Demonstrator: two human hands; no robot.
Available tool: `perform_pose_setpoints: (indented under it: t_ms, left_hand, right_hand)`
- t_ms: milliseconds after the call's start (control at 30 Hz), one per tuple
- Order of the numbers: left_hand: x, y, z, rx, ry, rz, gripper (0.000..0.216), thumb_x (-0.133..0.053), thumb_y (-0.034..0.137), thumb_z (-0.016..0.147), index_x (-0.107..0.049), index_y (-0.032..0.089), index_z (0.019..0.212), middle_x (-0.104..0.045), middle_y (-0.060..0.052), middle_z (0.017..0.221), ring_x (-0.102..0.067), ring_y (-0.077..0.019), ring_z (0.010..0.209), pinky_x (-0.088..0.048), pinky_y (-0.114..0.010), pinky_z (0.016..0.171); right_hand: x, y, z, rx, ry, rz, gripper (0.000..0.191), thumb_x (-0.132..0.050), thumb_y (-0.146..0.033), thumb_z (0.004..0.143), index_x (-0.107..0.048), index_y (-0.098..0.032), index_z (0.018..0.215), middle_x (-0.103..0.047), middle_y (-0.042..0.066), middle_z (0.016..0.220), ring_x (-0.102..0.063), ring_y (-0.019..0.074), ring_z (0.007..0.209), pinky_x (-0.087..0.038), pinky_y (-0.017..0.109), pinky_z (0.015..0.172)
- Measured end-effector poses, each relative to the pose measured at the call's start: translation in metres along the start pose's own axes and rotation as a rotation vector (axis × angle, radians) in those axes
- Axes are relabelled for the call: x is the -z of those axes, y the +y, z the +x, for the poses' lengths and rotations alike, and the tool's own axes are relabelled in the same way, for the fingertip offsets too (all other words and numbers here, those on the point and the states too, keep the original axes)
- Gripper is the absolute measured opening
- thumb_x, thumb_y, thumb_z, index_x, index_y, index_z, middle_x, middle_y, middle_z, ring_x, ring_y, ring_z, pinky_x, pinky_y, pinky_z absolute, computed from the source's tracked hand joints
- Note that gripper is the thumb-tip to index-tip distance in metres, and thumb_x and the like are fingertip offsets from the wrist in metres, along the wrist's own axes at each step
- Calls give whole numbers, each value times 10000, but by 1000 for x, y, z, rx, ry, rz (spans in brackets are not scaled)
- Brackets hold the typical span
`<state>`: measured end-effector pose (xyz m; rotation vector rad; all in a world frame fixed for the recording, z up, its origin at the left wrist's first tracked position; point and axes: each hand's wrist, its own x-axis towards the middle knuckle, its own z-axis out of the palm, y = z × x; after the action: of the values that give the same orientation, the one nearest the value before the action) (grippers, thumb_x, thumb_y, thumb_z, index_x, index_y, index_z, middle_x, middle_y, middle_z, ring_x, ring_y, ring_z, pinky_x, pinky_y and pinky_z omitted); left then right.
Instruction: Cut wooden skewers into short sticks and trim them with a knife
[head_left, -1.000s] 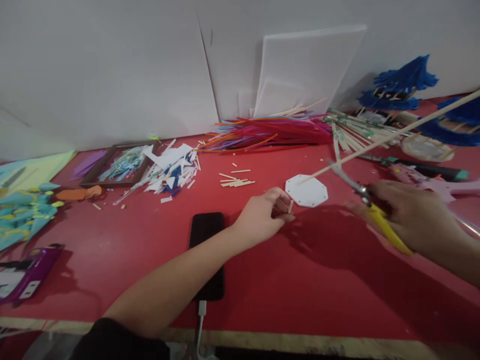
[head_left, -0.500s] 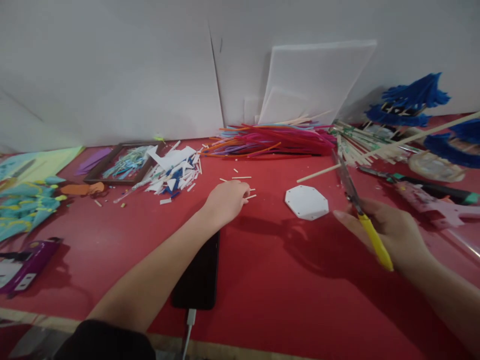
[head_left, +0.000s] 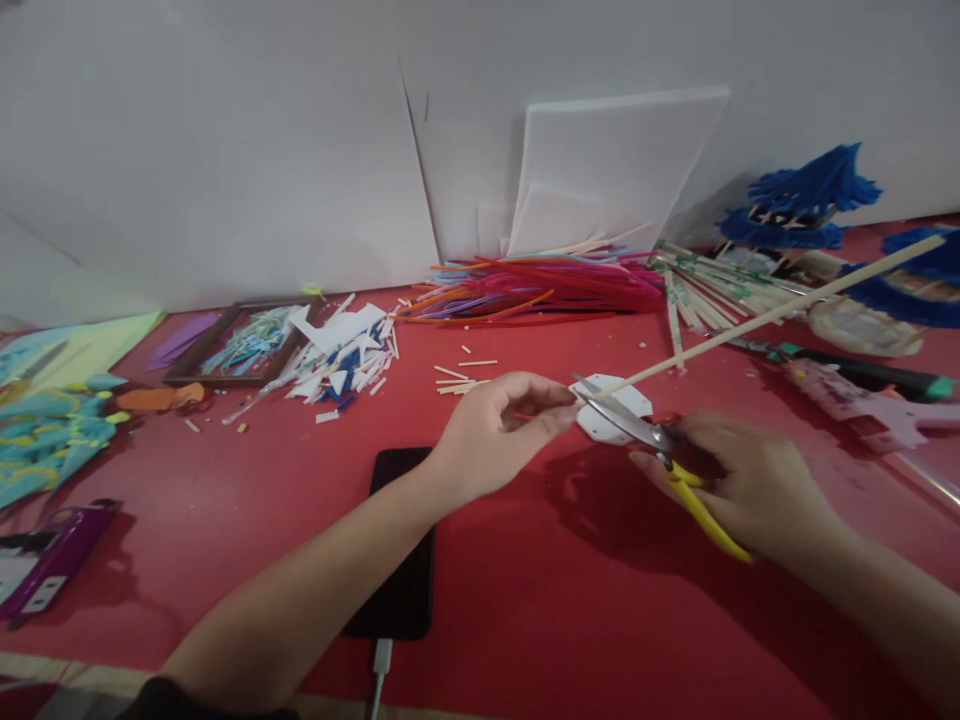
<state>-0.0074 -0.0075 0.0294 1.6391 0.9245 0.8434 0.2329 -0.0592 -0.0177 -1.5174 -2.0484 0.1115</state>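
Note:
My left hand (head_left: pixel 502 430) pinches the near end of a long thin wooden stick (head_left: pixel 780 313), which slants up to the right. My right hand (head_left: pixel 742 480) is closed round yellow-handled scissors (head_left: pixel 697 510). The scissor blades lie across the stick close to my left fingertips. Beneath the blades, partly covered, a white octagonal piece (head_left: pixel 607 425) with small holes near its edge rests on the red table. Several short cut sticks (head_left: pixel 459 380) lie just beyond my left hand.
A black phone (head_left: pixel 397 585) with a white cable lies under my left forearm. Paper scraps (head_left: pixel 349 350) and a brown frame (head_left: pixel 217 382) are on the left. Coloured pipe cleaners (head_left: pixel 540 285) lie at the back. A pink glue gun (head_left: pixel 847 400) and blue-topped models (head_left: pixel 814 190) stand at right.
My left hand has left the short sticks and moved right to the long stick's end. My right hand has brought the scissors left and down, so the blades meet the stick over the octagon.

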Motion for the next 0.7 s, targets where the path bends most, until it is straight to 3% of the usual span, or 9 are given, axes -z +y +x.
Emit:
perform_pose_setpoints:
  t_ms: [133,233,467,700]
  left_hand:
    - [-11,-4,-6,-68,61,-182,136,-744,285,797,-692,168,845,-766,-59,900,-696,-148,810,-566,-273,768]
    - [-13,-5,-7,-62,59,-243,157,-784,269,747,-680,167,804,-761,-50,865,-699,-153,811,-577,-282,778]
    - [-16,-13,-8,43,42,-243,176,-834,274,679,-707,165,734,-769,-48,808,-705,-164,757,-587,-293,713]
    - [-24,-26,-8,114,1,-350,179,-848,274,609,-721,173,685,-787,-52,814,-719,-166,724,-590,-285,676]
  right_hand:
    - [-6,3,-8,14,-15,-35,205,-525,-414,883,-577,-237,795,-649,44,621,-561,175,459,-374,287,467]
    - [-3,-1,-8,-20,-46,-9,179,-513,-393,856,-553,-244,767,-619,26,567,-525,167,419,-339,282,439]
    - [1,-12,-5,-47,-96,105,303,-514,-514,884,-460,-270,712,-505,-24,501,-413,134,373,-317,279,399]
    - [-3,-12,-8,-50,-163,85,318,-502,-575,891,-489,-264,829,-648,52,693,-604,201,551,-417,311,472]
